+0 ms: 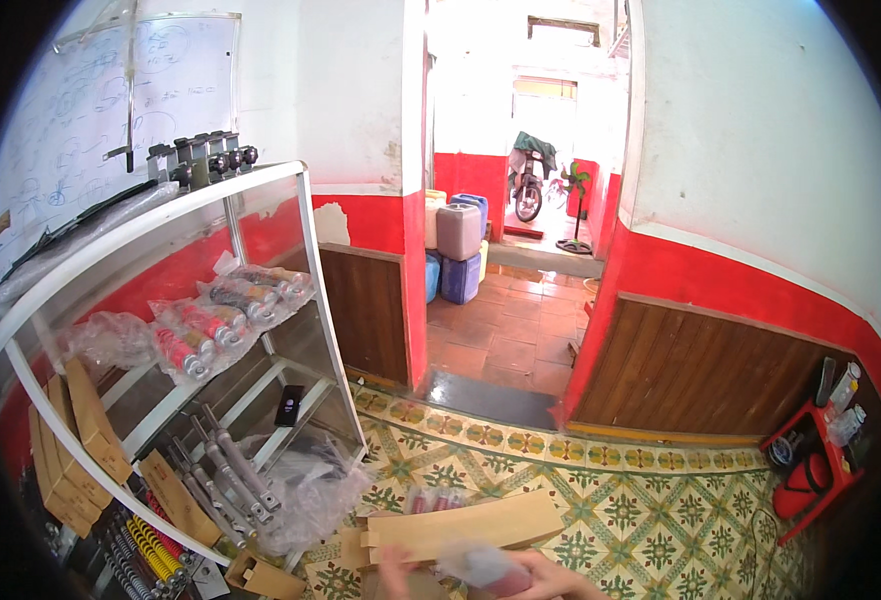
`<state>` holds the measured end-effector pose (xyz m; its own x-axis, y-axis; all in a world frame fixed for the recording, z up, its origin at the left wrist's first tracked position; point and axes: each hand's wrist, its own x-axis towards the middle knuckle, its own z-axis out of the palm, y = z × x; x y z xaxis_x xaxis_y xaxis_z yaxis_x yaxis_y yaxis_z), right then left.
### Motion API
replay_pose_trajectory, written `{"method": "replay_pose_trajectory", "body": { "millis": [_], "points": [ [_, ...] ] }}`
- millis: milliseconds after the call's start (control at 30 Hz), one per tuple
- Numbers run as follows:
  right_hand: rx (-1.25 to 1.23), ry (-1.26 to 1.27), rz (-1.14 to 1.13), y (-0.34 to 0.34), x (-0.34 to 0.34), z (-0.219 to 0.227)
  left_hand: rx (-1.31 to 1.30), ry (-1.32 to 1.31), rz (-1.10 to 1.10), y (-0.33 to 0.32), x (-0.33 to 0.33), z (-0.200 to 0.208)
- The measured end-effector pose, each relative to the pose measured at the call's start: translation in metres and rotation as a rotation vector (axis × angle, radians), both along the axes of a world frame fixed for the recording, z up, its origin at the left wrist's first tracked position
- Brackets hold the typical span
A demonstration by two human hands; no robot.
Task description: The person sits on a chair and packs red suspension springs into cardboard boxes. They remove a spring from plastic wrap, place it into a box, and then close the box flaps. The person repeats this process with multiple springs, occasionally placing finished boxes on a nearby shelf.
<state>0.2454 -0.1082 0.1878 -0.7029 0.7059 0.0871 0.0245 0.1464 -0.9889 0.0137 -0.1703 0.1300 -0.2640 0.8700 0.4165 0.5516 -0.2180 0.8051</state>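
My right hand (553, 578) is closed around a plastic-wrapped dark red part (489, 568), blurred at its left end. Just left of it, my left hand (395, 572) is smeared by motion at the near side of a long brown cardboard box (476, 528), and its fingers do not show clearly. The box lies slantwise in front of both hands, its right end farther away. Behind it, several red pieces in clear plastic (435, 499) rest low by the floor, partly hidden by the cardboard.
To the left stands a white-framed shelf (323, 290) with plastic-wrapped shock absorbers (201, 325), metal tubes (231, 470), a phone (289, 405) and cardboard boxes (66, 450). Plastic jugs (459, 230) stand beyond the doorway. A red stool (811, 470) is at the right wall, on patterned tiles (661, 510).
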Motion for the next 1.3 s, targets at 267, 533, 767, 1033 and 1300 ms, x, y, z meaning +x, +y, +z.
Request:
{"method": "replay_pose_trajectory", "body": {
  "millis": [267, 533, 767, 1033, 1300],
  "points": [
    [0.196, 0.265, -0.096, -0.002, 0.046, 0.009, 0.131, -0.506, -0.877, 0.048, 0.118, -0.058],
    [0.201, 0.400, 0.042, 0.012, 0.049, -0.019, -0.133, -0.194, -0.779, 0.043, 0.125, -0.056],
    [0.199, 0.445, 0.153, 0.017, 0.040, -0.035, -0.208, -0.365, -0.955, 0.045, 0.121, -0.065],
    [0.209, 0.468, 0.165, 0.024, 0.040, -0.035, 0.020, -0.236, -0.940, 0.057, 0.119, -0.043],
    [0.188, 0.514, 0.107, 0.026, 0.044, -0.024, 0.008, -0.399, -0.815, 0.054, 0.134, -0.057]
  ]
}}
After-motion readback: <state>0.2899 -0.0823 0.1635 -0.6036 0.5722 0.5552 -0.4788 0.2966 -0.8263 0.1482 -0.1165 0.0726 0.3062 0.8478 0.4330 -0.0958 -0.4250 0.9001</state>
